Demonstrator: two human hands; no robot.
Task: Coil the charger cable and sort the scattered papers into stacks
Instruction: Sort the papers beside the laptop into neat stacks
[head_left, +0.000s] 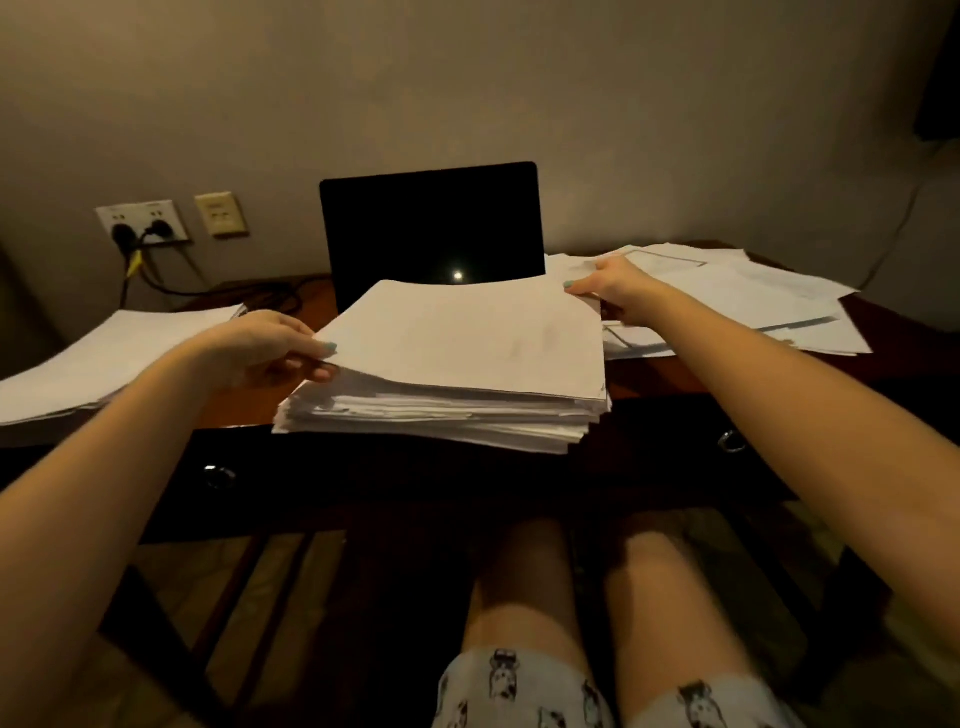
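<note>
Crosswise: left grip (262, 349), sheet (467, 338), right grip (605, 286)

On my feed a laptop (431, 228) stands open at the back of the dark wooden surface (654, 371), its screen black but for one small bright reflection; on the wall (467, 78) to its left I see a white socket plate (141, 221) with a beige plate (221, 214) just beside it; two metal ring pulls (221, 475) hang on the front; below are bare knees (524, 561) and patterned shorts (519, 691)
</note>
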